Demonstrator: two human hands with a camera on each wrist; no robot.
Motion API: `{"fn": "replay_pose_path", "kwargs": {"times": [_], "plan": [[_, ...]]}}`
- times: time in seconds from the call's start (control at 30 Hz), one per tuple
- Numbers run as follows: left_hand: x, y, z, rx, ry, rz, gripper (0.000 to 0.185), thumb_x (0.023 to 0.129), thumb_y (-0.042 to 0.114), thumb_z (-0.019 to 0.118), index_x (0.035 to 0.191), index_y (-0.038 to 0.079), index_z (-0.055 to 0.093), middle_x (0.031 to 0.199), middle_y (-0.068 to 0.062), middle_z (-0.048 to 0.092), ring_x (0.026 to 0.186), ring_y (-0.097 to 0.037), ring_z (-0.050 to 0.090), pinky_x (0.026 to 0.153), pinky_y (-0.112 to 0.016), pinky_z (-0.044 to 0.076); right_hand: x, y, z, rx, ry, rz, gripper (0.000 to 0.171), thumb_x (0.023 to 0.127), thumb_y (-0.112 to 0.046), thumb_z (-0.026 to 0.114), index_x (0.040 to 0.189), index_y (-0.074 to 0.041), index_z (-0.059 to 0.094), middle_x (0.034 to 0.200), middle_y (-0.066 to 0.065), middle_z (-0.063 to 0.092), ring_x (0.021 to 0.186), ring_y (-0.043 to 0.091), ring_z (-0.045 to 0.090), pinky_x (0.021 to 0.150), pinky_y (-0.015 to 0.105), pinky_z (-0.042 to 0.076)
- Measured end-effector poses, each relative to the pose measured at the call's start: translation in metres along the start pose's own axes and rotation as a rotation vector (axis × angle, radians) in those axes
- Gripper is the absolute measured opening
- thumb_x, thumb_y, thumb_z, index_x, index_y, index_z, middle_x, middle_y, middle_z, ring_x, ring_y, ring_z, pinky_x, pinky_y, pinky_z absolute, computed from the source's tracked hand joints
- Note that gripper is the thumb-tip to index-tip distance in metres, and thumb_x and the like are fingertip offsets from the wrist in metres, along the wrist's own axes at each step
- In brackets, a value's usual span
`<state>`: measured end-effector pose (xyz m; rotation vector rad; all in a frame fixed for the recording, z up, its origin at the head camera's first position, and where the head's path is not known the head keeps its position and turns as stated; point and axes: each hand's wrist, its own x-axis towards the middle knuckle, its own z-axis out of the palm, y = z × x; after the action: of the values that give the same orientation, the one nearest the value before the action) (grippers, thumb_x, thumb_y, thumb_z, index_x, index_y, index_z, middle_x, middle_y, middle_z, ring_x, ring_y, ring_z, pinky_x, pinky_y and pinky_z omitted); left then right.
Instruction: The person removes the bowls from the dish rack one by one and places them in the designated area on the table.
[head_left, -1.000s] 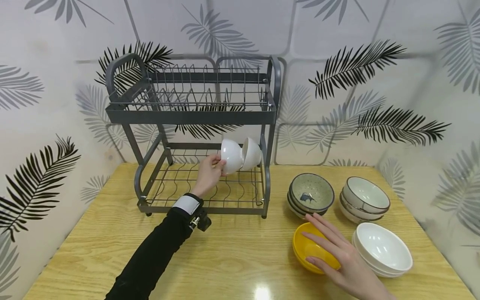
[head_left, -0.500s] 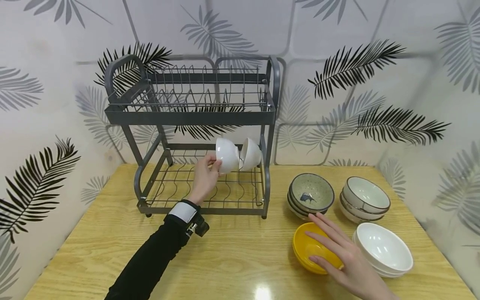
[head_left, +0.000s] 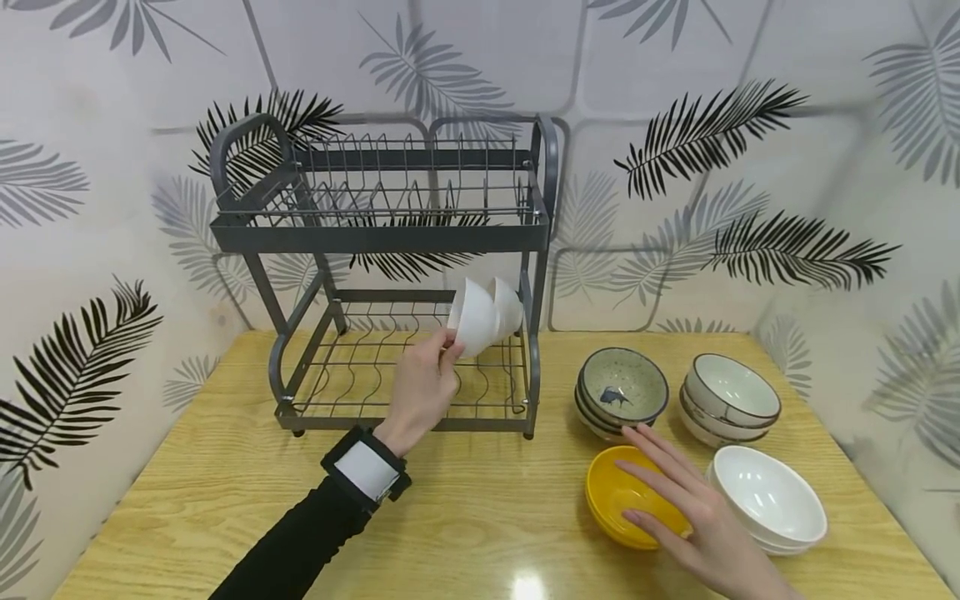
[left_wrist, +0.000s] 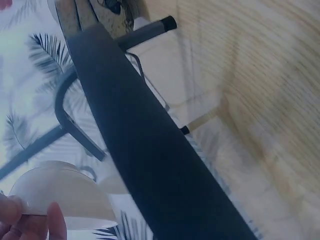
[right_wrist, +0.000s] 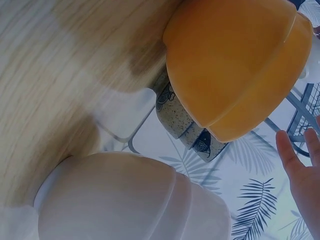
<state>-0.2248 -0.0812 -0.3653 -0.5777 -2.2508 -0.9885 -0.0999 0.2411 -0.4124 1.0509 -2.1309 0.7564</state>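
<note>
My left hand (head_left: 423,379) pinches the rim of a white bowl (head_left: 474,318) over the lower tier of the dish rack (head_left: 405,422). The bowl stands on its side, its open face turned left. Right behind it is a second white bowl (head_left: 508,310), also on its side, partly covered by the first. In the left wrist view, the fingertips (left_wrist: 56,220) grip the bowl's edge. My right hand (head_left: 693,517) hovers with spread, relaxed fingers over the stacked yellow bowls (head_left: 622,496), holding nothing. The right wrist view has that hand (right_wrist: 302,177) apart from the yellow bowls.
Speckled grey bowls (head_left: 626,383) stand stacked right of the rack. Farther right are cream bowls with dark rims (head_left: 731,396), and nearer stacked white bowls (head_left: 768,500). The rack's upper tier (head_left: 382,237) spans above my left hand. A patterned wall (head_left: 675,250) stands behind.
The held bowl shifted left, away from the other bowl, then came back right and turned, closing on it. My left wrist rotated. The right hand drifted slightly right.
</note>
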Motion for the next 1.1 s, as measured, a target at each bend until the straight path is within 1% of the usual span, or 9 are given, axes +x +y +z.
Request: {"fn": "replay_pose_path", "kwargs": {"times": [0.1, 0.2, 0.37, 0.43, 0.57, 0.67, 0.83, 1.0, 1.1], "plan": [[-0.006, 0.006, -0.002, 0.030, -0.011, 0.069, 0.010, 0.097, 0.002, 0.062, 0.103, -0.004, 0.067, 0.091, -0.017, 0.074, 0.065, -0.019, 0.063, 0.054, -0.025, 0.049, 0.001, 0.000, 0.000, 0.008, 0.009, 0.001, 0.048, 0.101, -0.041, 0.058, 0.128, -0.002, 0.066, 0.152, 0.022, 0.048, 0.153, 0.022, 0.033, 0.128, 0.024, 0.020], [-0.012, 0.011, -0.003, 0.066, -0.013, 0.141, 0.008, 0.096, 0.002, 0.063, 0.102, -0.003, 0.067, 0.092, -0.015, 0.074, 0.070, -0.021, 0.069, 0.057, -0.030, 0.056, 0.002, 0.001, -0.001, 0.018, 0.022, -0.006, 0.048, 0.100, -0.040, 0.059, 0.128, -0.001, 0.066, 0.151, 0.023, 0.049, 0.153, 0.023, 0.034, 0.128, 0.025, 0.021], [-0.020, 0.015, -0.004, 0.141, -0.025, 0.297, 0.009, 0.091, 0.000, 0.068, 0.100, -0.001, 0.068, 0.090, -0.011, 0.074, 0.067, -0.020, 0.070, 0.055, -0.028, 0.057, 0.004, 0.001, -0.002, 0.044, 0.044, -0.018, 0.049, 0.100, -0.039, 0.060, 0.126, 0.002, 0.066, 0.150, 0.025, 0.049, 0.152, 0.023, 0.034, 0.128, 0.026, 0.021], [-0.023, 0.016, -0.004, 0.194, -0.042, 0.374, 0.014, 0.087, -0.002, 0.072, 0.100, 0.001, 0.069, 0.088, -0.008, 0.074, 0.063, -0.017, 0.068, 0.053, -0.025, 0.056, 0.005, 0.001, -0.002, 0.049, 0.055, -0.021, 0.049, 0.100, -0.038, 0.060, 0.125, 0.004, 0.066, 0.149, 0.025, 0.050, 0.152, 0.023, 0.034, 0.128, 0.025, 0.022], [-0.030, 0.023, -0.003, 0.325, -0.094, 0.515, 0.022, 0.081, 0.002, 0.079, 0.100, 0.007, 0.069, 0.087, -0.001, 0.073, 0.060, -0.012, 0.065, 0.053, -0.021, 0.053, 0.008, 0.001, -0.003, 0.046, 0.065, -0.019, 0.050, 0.101, -0.038, 0.060, 0.126, 0.005, 0.065, 0.149, 0.026, 0.050, 0.151, 0.024, 0.036, 0.127, 0.025, 0.024], [-0.034, 0.031, 0.001, 0.413, -0.125, 0.596, 0.020, 0.083, 0.009, 0.079, 0.100, 0.012, 0.070, 0.086, 0.002, 0.071, 0.061, -0.009, 0.064, 0.054, -0.019, 0.053, 0.010, -0.001, -0.003, 0.050, 0.065, -0.013, 0.052, 0.101, -0.038, 0.060, 0.128, 0.006, 0.063, 0.148, 0.026, 0.051, 0.151, 0.023, 0.036, 0.127, 0.024, 0.025], [-0.043, 0.040, 0.005, 0.490, -0.184, 0.696, 0.018, 0.089, 0.014, 0.075, 0.105, 0.016, 0.069, 0.087, 0.005, 0.069, 0.070, -0.005, 0.069, 0.061, -0.019, 0.057, 0.014, -0.002, -0.002, 0.038, 0.092, -0.016, 0.056, 0.101, -0.038, 0.060, 0.128, 0.011, 0.061, 0.149, 0.023, 0.051, 0.151, 0.021, 0.037, 0.126, 0.023, 0.026], [-0.050, 0.049, 0.006, 0.510, -0.228, 0.756, 0.019, 0.090, 0.017, 0.074, 0.108, 0.020, 0.069, 0.093, 0.008, 0.069, 0.077, -0.004, 0.071, 0.073, -0.020, 0.060, 0.021, -0.006, -0.002, 0.024, 0.129, -0.019, 0.058, 0.101, -0.038, 0.059, 0.125, 0.015, 0.060, 0.151, 0.016, 0.052, 0.150, 0.018, 0.038, 0.125, 0.023, 0.027], [-0.054, 0.052, 0.007, 0.520, -0.239, 0.787, 0.021, 0.088, 0.016, 0.075, 0.107, 0.022, 0.069, 0.092, 0.010, 0.068, 0.076, -0.004, 0.070, 0.075, -0.018, 0.059, 0.020, -0.006, -0.001, 0.048, 0.119, -0.020, 0.058, 0.101, -0.038, 0.060, 0.127, 0.014, 0.059, 0.150, 0.020, 0.052, 0.150, 0.020, 0.038, 0.125, 0.023, 0.027]]}}
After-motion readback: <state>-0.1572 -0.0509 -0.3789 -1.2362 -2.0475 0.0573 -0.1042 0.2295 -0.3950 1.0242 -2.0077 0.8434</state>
